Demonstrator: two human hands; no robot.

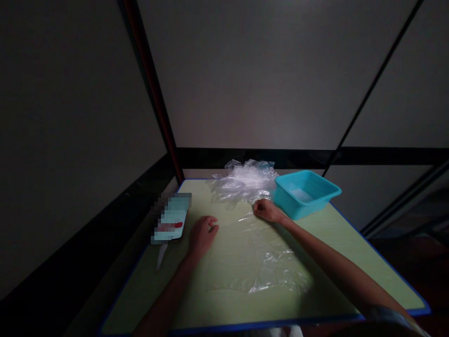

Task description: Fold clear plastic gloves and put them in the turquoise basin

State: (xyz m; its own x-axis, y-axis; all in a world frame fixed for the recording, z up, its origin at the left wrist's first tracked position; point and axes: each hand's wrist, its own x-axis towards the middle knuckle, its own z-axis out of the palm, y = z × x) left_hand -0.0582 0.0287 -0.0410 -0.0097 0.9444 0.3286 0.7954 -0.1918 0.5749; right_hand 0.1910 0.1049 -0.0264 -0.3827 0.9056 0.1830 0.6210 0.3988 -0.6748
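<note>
A clear plastic bag (245, 257) lies spread out and wrinkled on the table in front of me. At its upper right corner my right hand (265, 210) is closed, fingers curled on the film's edge. My left hand (202, 234) rests by the upper left edge of the bag, thumb and fingers a little apart, with nothing visible between them. Beyond both hands is a loose heap of crumpled clear plastic bags (245, 180).
A turquoise plastic basin (298, 206) stands at the right, close to my right hand, with something whitish inside. On the left is a partly blurred phone-like object (175, 220) with a pale strip (162, 256) beside it. The yellowish table (336, 243) has a blue edge; walls rise behind.
</note>
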